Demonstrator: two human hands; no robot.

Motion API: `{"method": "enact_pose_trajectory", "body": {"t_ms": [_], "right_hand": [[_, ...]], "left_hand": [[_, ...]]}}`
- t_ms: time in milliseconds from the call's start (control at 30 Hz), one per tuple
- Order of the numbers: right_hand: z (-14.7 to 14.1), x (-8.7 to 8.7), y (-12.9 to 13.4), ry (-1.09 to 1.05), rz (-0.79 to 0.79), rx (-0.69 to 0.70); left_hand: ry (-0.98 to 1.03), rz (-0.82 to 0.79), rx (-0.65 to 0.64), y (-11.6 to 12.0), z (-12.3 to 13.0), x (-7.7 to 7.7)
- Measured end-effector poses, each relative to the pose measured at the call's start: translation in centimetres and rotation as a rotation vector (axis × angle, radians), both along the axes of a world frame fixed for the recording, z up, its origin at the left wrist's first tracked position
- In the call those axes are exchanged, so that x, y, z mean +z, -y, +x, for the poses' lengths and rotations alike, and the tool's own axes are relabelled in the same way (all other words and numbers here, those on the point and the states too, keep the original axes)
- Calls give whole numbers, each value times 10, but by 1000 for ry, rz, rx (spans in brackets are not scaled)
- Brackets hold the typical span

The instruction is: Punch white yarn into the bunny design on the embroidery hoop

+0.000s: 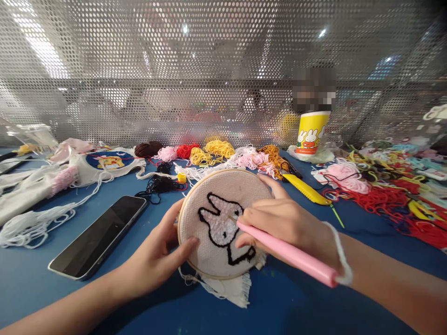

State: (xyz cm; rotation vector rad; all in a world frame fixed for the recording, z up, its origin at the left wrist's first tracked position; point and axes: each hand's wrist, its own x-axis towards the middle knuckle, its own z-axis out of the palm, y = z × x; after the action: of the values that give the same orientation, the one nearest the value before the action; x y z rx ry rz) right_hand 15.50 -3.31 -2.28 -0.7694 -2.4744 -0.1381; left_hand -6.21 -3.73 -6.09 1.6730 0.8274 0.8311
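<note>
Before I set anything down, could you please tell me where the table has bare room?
Bare table lies between the phone and left forearm, between the right forearm and red yarn, and between both forearms, in front of the hoop. Yarn piles crowd the back, along the perforated screen.

Over the table point(21, 279), the embroidery hoop point(213, 232) sits between the left hand point(159, 246) at its left rim and the right hand point(284, 218) before its right side, with 1 phone point(99, 237) lying farther left. Behind the hoop lie yarn bundles point(219, 148), then a mesh screen point(209, 60). At back right stands 1 cup point(312, 132), the utility knife point(305, 188) before it, a yarn heap point(384, 200) to its right.
</note>
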Motion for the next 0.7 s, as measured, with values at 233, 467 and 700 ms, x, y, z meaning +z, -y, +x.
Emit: {"method": "enact_pose_trajectory", "body": {"t_ms": [233,467,700], "right_hand": [[-2,-7,-2,-177,11,33],[-12,-25,2,-215,225,-71],[-7,-28,-4,-304,247,-194]], "left_hand": [[-48,255,147,5,-4,7],[83,243,166,12,0,7],[78,-45,103,-1,7,-1]]}}
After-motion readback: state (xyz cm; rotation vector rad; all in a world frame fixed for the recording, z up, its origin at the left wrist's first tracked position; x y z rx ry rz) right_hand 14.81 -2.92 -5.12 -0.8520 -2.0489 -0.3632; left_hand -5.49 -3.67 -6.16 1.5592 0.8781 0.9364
